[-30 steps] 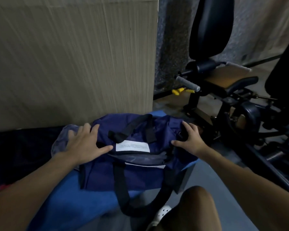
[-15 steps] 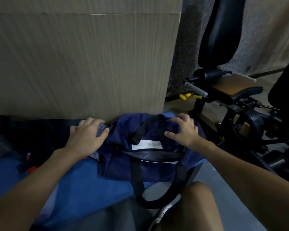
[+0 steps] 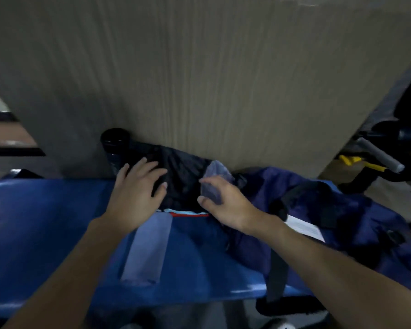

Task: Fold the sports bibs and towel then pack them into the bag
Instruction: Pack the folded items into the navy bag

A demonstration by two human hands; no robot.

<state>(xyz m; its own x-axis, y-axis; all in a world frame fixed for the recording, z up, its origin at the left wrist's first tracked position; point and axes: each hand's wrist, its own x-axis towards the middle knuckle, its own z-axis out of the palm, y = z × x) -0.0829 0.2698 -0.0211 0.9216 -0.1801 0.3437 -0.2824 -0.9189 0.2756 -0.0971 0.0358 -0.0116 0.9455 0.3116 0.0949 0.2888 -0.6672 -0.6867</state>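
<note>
The navy bag [image 3: 337,210] with black straps and a white label lies on the blue bench [image 3: 40,224], right of centre. A black mesh-like garment [image 3: 183,169] lies bunched against the wall left of the bag, with a red and pale-blue edge [image 3: 188,213] showing under it. My left hand [image 3: 135,195] rests on the black garment with spread fingers. My right hand [image 3: 226,205] pinches a grey-lilac cloth [image 3: 217,173] between the garment and the bag. A pale folded strip [image 3: 147,248] lies on the bench below my left wrist.
A ribbed beige wall panel [image 3: 199,79] stands right behind the bench. A black bottle [image 3: 115,143] stands against it, left of the garment. Gym machine parts with a grey handle [image 3: 380,157] and yellow grips are at the far right.
The view swung left. Both hands moved left off the bag: the left now lies on the black garment and the right has taken hold of the grey-lilac cloth.
</note>
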